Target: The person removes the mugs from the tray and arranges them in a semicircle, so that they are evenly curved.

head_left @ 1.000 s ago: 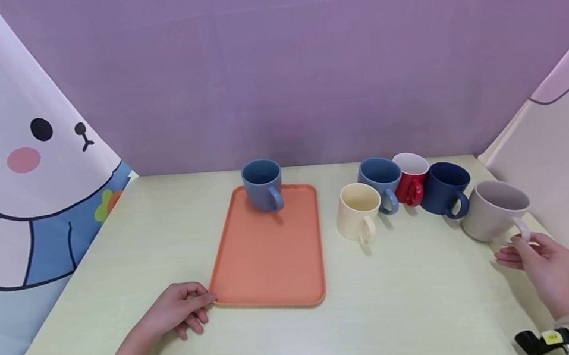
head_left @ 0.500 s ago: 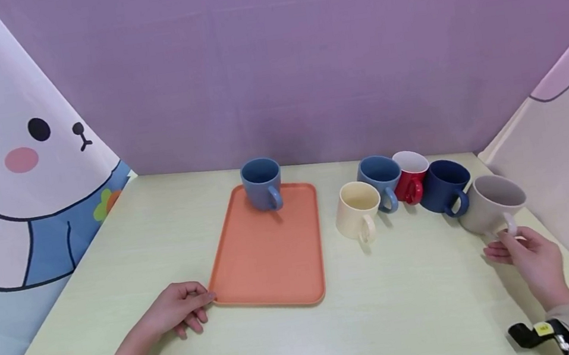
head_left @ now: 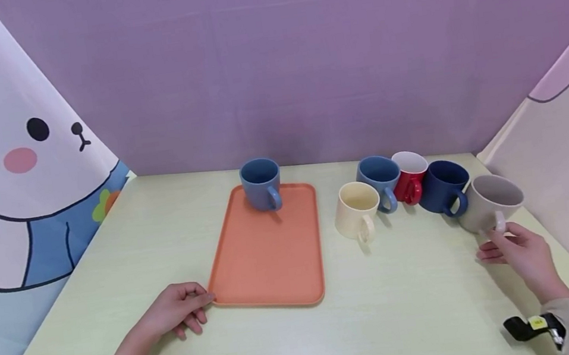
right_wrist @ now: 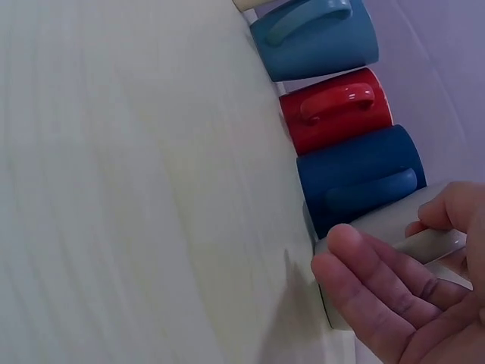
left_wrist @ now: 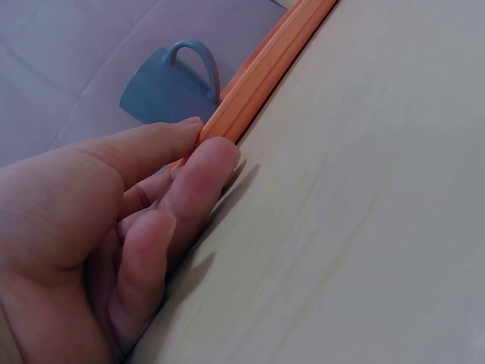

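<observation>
My left hand (head_left: 180,308) pinches the near left corner of an orange tray (head_left: 269,263) between thumb and fingers; the left wrist view shows the tray's rim (left_wrist: 246,87) in that pinch. On the tray's far end stands a blue mug (head_left: 261,185), handle toward the front right. At the right, my right hand (head_left: 524,257) pinches the handle of a light grey mug (head_left: 488,204), thumb and index finger on it, other fingers extended below. The mug stands upright at the end of a row, right beside a navy mug (head_left: 442,186).
Left of the navy mug are a red mug (head_left: 410,179) with a white inside and a second blue mug (head_left: 378,174). A cream mug (head_left: 356,210) stands in front of that one. A purple backdrop (head_left: 270,71) rises behind the table (head_left: 389,319).
My right hand has moved left and slightly away from me, turning the grey mug so its handle swings left; the mug has shifted slightly toward the navy one. My left hand stays on the tray.
</observation>
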The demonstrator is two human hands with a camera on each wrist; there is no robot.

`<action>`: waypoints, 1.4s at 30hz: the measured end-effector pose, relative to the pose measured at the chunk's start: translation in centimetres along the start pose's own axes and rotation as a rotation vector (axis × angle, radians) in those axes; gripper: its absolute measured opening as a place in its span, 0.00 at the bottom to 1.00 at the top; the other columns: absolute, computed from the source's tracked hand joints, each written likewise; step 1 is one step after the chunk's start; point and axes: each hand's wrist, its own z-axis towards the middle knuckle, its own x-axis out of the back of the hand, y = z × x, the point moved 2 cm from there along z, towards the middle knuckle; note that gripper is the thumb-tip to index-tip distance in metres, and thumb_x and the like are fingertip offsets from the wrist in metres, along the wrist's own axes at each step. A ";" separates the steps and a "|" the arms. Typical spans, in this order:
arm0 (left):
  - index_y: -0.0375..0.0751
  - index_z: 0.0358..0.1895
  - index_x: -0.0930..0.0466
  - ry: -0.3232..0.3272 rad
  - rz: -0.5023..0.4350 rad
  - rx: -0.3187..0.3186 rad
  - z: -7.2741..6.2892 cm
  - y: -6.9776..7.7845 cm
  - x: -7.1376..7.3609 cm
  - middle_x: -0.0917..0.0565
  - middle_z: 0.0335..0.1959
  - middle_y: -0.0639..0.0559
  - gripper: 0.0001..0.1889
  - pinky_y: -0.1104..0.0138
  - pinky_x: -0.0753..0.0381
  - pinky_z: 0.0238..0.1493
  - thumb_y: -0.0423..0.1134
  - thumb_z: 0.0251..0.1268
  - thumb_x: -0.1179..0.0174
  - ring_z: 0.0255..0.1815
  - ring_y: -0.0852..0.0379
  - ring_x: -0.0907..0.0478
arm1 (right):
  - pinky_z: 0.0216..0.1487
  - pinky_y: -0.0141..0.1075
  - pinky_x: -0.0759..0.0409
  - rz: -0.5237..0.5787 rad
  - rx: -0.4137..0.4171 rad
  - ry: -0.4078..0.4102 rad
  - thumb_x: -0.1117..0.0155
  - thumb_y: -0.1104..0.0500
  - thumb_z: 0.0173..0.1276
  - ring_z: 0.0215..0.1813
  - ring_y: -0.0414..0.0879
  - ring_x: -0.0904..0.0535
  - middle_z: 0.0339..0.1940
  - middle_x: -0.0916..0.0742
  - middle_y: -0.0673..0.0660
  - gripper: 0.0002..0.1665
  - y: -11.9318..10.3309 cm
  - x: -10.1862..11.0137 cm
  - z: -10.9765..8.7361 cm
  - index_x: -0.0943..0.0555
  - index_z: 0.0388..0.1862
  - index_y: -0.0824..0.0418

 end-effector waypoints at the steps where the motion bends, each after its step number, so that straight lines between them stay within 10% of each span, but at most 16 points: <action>1: 0.35 0.43 0.19 0.000 -0.001 0.000 0.0 0.0 0.0 0.17 0.23 0.47 0.17 0.68 0.27 0.14 0.48 0.73 0.41 0.20 0.53 0.17 | 0.28 0.35 0.16 -0.020 0.001 -0.003 0.41 0.62 0.75 0.25 0.43 0.13 0.25 0.11 0.50 0.05 0.0 -0.1 0.0 0.19 0.39 0.53; 11: 0.35 0.39 0.20 -0.003 -0.008 0.004 -0.1 0.1 0.0 0.17 0.22 0.47 0.17 0.69 0.27 0.14 0.49 0.73 0.41 0.20 0.54 0.17 | 0.28 0.34 0.16 -0.332 0.003 -0.005 0.42 0.57 0.76 0.25 0.40 0.14 0.24 0.13 0.46 0.10 -0.6 -0.1 -0.1 0.23 0.43 0.65; 20: 0.35 0.41 0.20 -0.007 -0.006 0.002 -0.1 0.3 0.0 0.17 0.22 0.47 0.16 0.68 0.26 0.14 0.48 0.74 0.41 0.20 0.53 0.17 | 0.24 0.24 0.26 -0.765 0.140 0.047 0.43 0.58 0.74 0.19 0.30 0.20 0.26 0.13 0.65 0.20 -3.3 0.5 -0.9 0.23 0.50 0.76; 31: 0.35 0.42 0.19 -0.005 -0.007 0.009 -0.1 0.2 0.0 0.17 0.22 0.48 0.16 0.69 0.27 0.14 0.48 0.73 0.41 0.20 0.53 0.17 | 0.26 0.20 0.25 -0.656 0.167 0.067 0.43 0.60 0.74 0.21 0.29 0.19 0.22 0.13 0.48 0.17 -5.7 -0.7 -1.5 0.22 0.49 0.75; 42: 0.34 0.44 0.19 -0.012 -0.015 0.003 -0.1 0.5 -0.1 0.18 0.22 0.48 0.16 0.68 0.27 0.14 0.46 0.74 0.42 0.20 0.54 0.17 | 0.27 0.22 0.25 -0.697 0.300 -0.015 0.41 0.62 0.72 0.24 0.30 0.20 0.30 0.12 0.60 0.12 -7.4 -5.4 -0.8 0.19 0.43 0.71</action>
